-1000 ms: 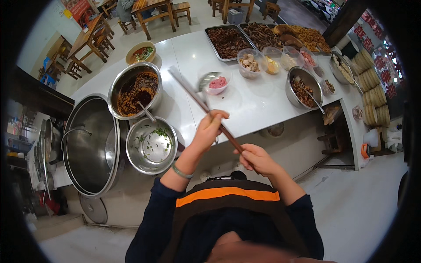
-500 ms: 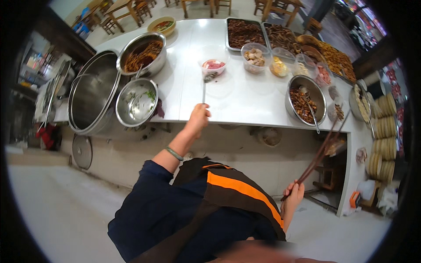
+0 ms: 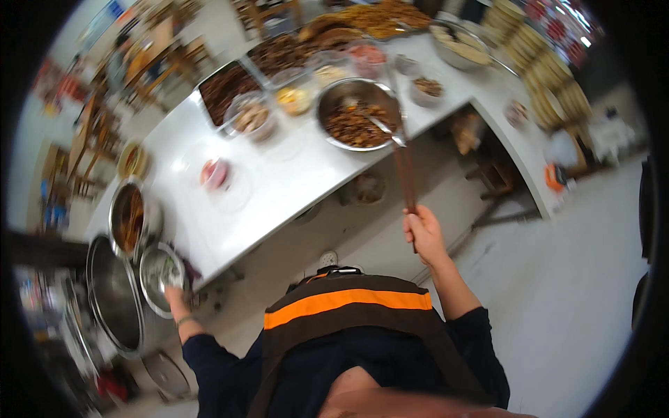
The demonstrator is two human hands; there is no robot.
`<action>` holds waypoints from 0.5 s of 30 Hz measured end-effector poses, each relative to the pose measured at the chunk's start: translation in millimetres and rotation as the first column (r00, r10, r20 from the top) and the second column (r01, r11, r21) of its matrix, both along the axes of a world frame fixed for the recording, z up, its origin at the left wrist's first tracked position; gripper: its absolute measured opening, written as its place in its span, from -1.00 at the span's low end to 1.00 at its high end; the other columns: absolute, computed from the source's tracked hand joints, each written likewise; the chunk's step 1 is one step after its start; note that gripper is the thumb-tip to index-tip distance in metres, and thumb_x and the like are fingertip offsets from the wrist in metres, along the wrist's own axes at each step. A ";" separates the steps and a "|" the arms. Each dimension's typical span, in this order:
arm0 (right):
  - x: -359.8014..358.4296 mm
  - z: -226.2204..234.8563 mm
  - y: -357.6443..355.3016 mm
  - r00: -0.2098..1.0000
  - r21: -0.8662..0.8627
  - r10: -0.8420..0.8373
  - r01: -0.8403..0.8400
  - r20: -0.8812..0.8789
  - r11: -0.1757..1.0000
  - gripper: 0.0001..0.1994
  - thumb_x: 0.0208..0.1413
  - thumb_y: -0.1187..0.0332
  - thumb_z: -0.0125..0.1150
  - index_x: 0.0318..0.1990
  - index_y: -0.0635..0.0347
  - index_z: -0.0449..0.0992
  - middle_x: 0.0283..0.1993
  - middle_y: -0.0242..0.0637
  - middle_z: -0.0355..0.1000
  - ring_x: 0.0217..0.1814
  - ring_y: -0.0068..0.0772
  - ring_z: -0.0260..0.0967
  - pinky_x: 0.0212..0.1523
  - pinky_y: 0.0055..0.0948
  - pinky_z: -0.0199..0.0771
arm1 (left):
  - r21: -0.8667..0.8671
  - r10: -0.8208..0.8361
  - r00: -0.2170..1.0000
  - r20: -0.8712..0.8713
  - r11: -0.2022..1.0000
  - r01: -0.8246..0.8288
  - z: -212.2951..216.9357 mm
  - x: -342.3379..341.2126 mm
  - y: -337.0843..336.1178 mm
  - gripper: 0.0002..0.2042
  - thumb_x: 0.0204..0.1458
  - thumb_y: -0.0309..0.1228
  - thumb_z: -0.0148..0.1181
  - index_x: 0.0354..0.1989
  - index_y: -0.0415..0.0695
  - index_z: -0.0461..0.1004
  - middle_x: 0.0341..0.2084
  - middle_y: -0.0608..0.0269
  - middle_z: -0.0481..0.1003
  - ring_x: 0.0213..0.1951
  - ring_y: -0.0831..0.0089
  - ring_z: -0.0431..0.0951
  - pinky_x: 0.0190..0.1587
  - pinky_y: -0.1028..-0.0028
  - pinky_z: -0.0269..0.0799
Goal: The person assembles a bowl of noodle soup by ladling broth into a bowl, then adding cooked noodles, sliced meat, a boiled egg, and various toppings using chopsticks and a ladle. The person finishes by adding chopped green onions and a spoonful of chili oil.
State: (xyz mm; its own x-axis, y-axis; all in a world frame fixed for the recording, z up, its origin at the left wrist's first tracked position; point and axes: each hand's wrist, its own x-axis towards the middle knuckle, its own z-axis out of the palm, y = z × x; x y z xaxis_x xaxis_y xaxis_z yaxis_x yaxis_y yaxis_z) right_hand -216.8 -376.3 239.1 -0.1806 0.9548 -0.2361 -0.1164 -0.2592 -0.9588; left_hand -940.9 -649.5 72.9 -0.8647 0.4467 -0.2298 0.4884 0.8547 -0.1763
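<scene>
Long brown chopsticks (image 3: 405,174) are held in my right hand (image 3: 424,233), pointing away from me. Their far ends overlap the right rim of a steel bowl (image 3: 326,134); whether they touch it, I cannot tell. Brown chopped food (image 3: 355,127) and a metal spoon (image 3: 380,126) are in that bowl. At the far left my left hand (image 3: 173,295) reaches over the near rim of a smaller steel bowl (image 3: 143,277) with a little green in it. Blur hides its fingers and anything in them. A small bowl with pink contents (image 3: 214,174) stands on the white table (image 3: 261,198).
A big steel pot (image 3: 136,327) and a deep bowl of brown food (image 3: 130,217) stand beside the small steel bowl. Trays of dark food (image 3: 226,90) and clear tubs (image 3: 252,117) line the far side. Stacked pale bowls (image 3: 550,90) rise at the right.
The view has turned toward the right. My left hand has gone from beside the pink-filled bowl to the small steel bowl. The chopsticks in my right hand have swung left to the bowl of brown food.
</scene>
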 end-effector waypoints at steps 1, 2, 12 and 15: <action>0.2 0.6 0.9 1.000 0.015 0.022 -0.022 -0.022 1.000 -0.84 0.21 0.39 -0.09 -0.12 0.22 0.31 -0.47 -0.46 0.25 -0.57 -0.72 0.12 -0.57 -0.70 0.15 | -0.094 -0.080 0.997 -0.005 0.992 0.079 1.3 -3.1 8.2 -0.78 -0.06 -0.46 -0.02 -0.36 -0.28 0.55 -0.28 -0.11 0.52 -0.18 0.02 0.52 -0.10 0.19 0.42; 1.4 0.8 2.1 1.000 0.017 -0.001 0.001 -0.016 1.000 -0.85 0.21 0.40 -0.10 -0.12 0.22 0.31 -0.47 -0.45 0.25 -0.56 -0.71 0.13 -0.55 -0.69 0.17 | 0.334 0.100 0.991 -0.086 0.940 -0.066 -2.1 11.1 12.4 -0.76 -0.13 -0.44 0.03 -0.37 -0.39 0.49 -0.31 -0.24 0.50 -0.22 -0.11 0.51 -0.16 0.14 0.42; 22.0 -4.7 6.6 0.995 -0.023 -0.100 0.099 -0.013 0.995 -0.84 0.21 0.42 -0.09 -0.11 0.24 0.34 -0.43 -0.42 0.30 -0.50 -0.67 0.20 -0.45 -0.66 0.29 | 0.827 -0.410 0.905 -0.110 0.468 0.312 125.4 209.3 211.8 -0.78 0.12 -0.53 0.01 -0.09 -0.33 0.40 -0.21 0.03 0.47 -0.20 0.30 0.48 -0.10 0.41 0.39; 29.7 -9.0 26.9 0.998 -0.024 0.012 -0.014 -0.067 1.000 -0.84 0.19 0.41 -0.06 -0.12 0.24 0.35 -0.43 -0.42 0.32 -0.50 -0.67 0.24 -0.45 -0.65 0.30 | 0.960 -0.870 0.448 0.206 0.269 0.081 128.4 356.2 294.7 -0.62 -0.06 -0.61 0.00 0.01 -0.23 0.37 -0.19 0.14 0.46 -0.12 0.32 0.48 -0.07 0.41 0.38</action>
State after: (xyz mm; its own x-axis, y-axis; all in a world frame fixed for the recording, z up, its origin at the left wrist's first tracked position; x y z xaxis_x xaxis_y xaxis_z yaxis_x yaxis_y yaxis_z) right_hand -187.2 -349.4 230.1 -0.2089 0.9464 -0.2465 -0.1763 -0.2844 -0.9424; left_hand -584.7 -354.9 201.2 -0.1464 0.9675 0.2062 0.4448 -0.1218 0.8873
